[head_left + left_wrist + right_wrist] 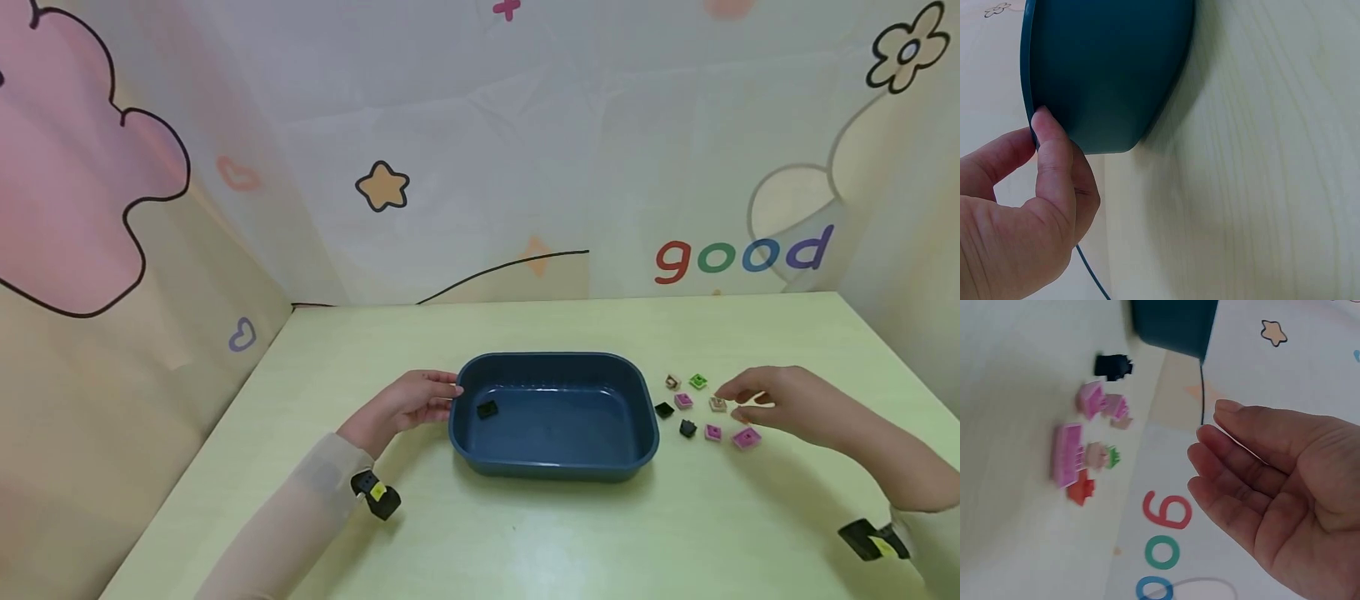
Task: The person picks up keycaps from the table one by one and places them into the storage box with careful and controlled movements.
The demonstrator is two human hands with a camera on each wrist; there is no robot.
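My left hand (412, 402) pinches the left rim of a dark blue rectangular basin (555, 437); the left wrist view shows fingertips against the basin wall (1110, 69). Inside, toward the left, lies a black toy brick (487, 409). To the right of the basin, my right hand (787, 404) hovers over small toy bricks, its fingers loosely bent with nothing between them in the right wrist view. Nearest its fingertips are a tan brick (717, 404) and a red brick (1081, 489), mostly hidden in the head view. A larger pink brick (746, 438) lies just in front.
Also scattered there are a green brick (698, 381), two smaller pink bricks (683, 401), two black bricks (687, 428) and a tan-brown brick (672, 382). All sit on a pale wood-grain table (525, 542). A printed cloth (487, 167) hangs behind the table.
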